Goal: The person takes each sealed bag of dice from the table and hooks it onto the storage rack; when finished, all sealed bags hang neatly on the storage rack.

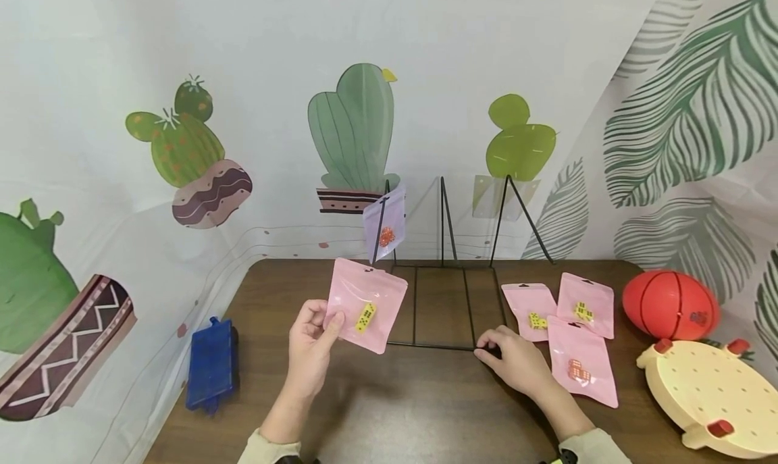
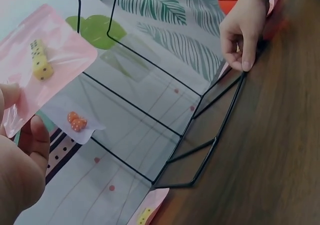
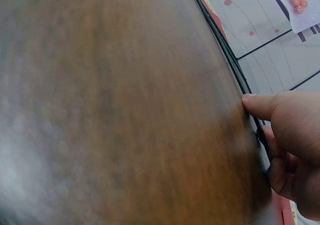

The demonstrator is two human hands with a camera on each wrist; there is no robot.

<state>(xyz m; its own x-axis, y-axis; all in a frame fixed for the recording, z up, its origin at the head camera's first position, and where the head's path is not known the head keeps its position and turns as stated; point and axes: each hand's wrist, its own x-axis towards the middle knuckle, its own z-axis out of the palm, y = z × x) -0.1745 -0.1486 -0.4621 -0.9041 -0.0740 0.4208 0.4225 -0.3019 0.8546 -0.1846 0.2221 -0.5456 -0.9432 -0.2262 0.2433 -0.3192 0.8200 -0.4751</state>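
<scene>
My left hand (image 1: 311, 346) pinches a pink zip bag (image 1: 343, 292) between thumb and fingers; yellow dice (image 1: 365, 317) show through its clear front. The bag is held up before the left part of a black wire display rack (image 1: 415, 308) with upright hooks. At the rack's front right corner, my right hand (image 1: 515, 359) pinches the wire, as the right wrist view also shows. A purple bag (image 1: 395, 211) with orange dice hangs on the leftmost hook. In the left wrist view, part of another pink bag (image 2: 156, 201) lies by the rack's end.
Right of the rack lie three pink bags (image 1: 577, 346) with yellow or orange dice, partly overlapping. Farther right are a red ball (image 1: 668, 305) and a cream round board (image 1: 711, 390) with red-tipped feet. A blue plastic case (image 1: 210, 366) is at the table's left edge.
</scene>
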